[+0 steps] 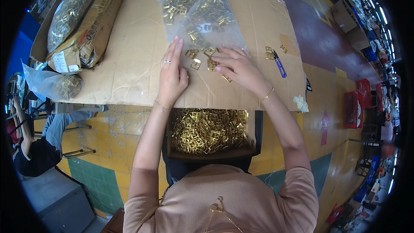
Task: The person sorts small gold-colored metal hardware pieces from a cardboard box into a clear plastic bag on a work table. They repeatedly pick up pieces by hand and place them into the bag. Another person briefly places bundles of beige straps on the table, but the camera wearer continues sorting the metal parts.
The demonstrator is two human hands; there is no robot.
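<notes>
**Both hands flat among loose brass buckles at the mouth of a clear bag**

Left hand (pixel 172 75) lies palm down on the cardboard-covered tabletop (pixel 129 60), fingers straight and together, grip open and holding nothing. A ring shows on one finger. Right hand (pixel 239 67) lies just beside it, fingers spread and bent over the loose buckles (pixel 196 64); fingertips touch them, but whether any piece is pinched I cannot tell.

Around the grip:
- Between the two hands and just beyond the fingertips: about five loose brass buckles, some lying on the near lip of the clear plastic bag (pixel 200 17).
- The bag extends away from the fingertips, flat on the tabletop, holding many more buckles; too many to count.
- Outboard of the right hand: two or three more buckles (pixel 271 51) and one blue-handled snipper (pixel 279 64), near but apart from the hand.
- Behind both wrists, below the tabletop's near edge: one open box (pixel 209 130) full of brass buckles.
- Well outboard of the left hand: one cardboard carton (pixel 92 30) with a filled bag on top, and one more filled bag (pixel 54 84) hanging off the left edge.

Edges and room: wrists cross the near edge of the tabletop. Bare cardboard lies open to the left hand's outer side up to the carton. A white scrap (pixel 301 102) sits at the near right corner. Another person (pixel 39 146) sits far left, below tabletop level.
</notes>
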